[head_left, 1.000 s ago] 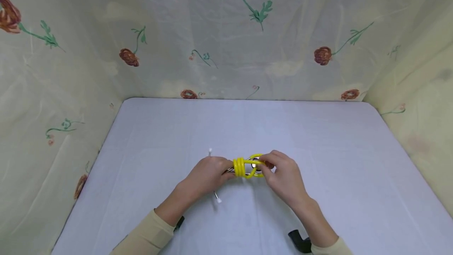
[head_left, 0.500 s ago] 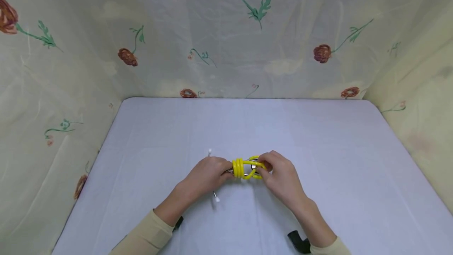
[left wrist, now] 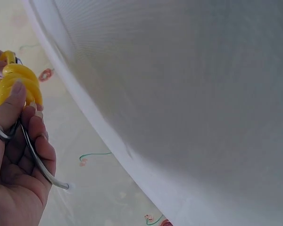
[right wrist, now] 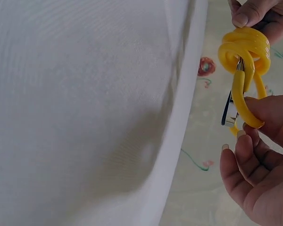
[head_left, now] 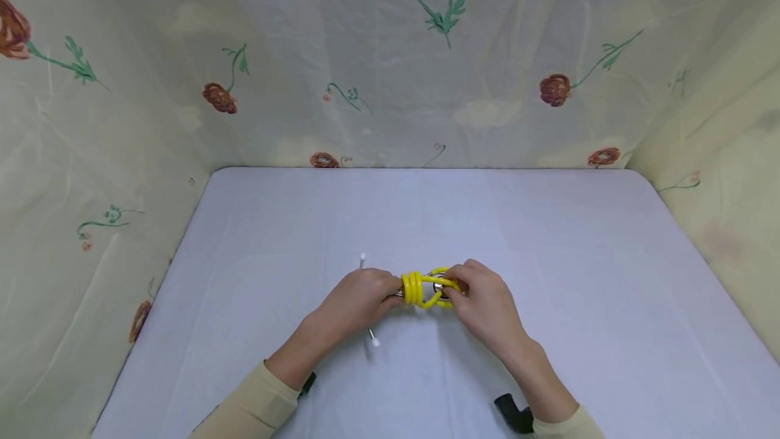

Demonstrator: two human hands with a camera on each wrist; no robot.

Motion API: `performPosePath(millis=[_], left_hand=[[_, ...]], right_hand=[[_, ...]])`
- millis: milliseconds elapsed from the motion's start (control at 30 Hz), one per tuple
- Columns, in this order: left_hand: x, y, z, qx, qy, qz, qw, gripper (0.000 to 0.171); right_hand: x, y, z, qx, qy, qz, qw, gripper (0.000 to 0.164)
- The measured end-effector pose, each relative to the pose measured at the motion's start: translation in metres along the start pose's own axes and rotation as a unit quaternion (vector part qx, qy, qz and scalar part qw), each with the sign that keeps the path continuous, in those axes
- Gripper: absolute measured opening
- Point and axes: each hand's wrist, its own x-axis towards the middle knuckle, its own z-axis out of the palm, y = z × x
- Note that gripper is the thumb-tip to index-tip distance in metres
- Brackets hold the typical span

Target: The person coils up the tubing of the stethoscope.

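A glossy yellow tube (head_left: 413, 288) is coiled several turns round a shiny metal piece (head_left: 437, 287) between my two hands. My left hand (head_left: 359, 299) grips bent metal wires (left wrist: 34, 155) just left of the coil, its thumb against the yellow turns. White-tipped wire ends (head_left: 374, 342) stick out above and below that hand. With thumb and fingertips, my right hand (head_left: 487, 303) pinches the yellow tube near its loose end (right wrist: 257, 123), at the right side of the coil. In the right wrist view, a flat metal part (right wrist: 229, 112) shows beside that end. The full shape of the metal piece is hidden.
A white-covered table (head_left: 548, 236) lies under both hands. Floral curtains (head_left: 280, 53) hang behind it and at both sides. A black bent object (head_left: 513, 414) shows beside the right wrist, and another dark part (head_left: 307, 385) by the left forearm.
My right fingertips have shifted slightly and now close in on the yellow tube's end. The left hand keeps its grip in nearly the same place.
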Motion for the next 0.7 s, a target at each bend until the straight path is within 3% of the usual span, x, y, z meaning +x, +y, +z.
performPosePath(millis=[267, 700], left_hand=[[0.000, 0.000, 0.000, 0.002, 0.005, 0.006, 1.0000, 0.014], [0.001, -0.001, 0.002, -0.002, -0.039, -0.005, 0.9992, 0.011]], right_hand=[[0.000, 0.002, -0.007, 0.013, -0.030, 0.011, 0.999, 0.013], [0.000, 0.011, -0.011, 0.066, -0.071, 0.010, 0.995, 0.014]])
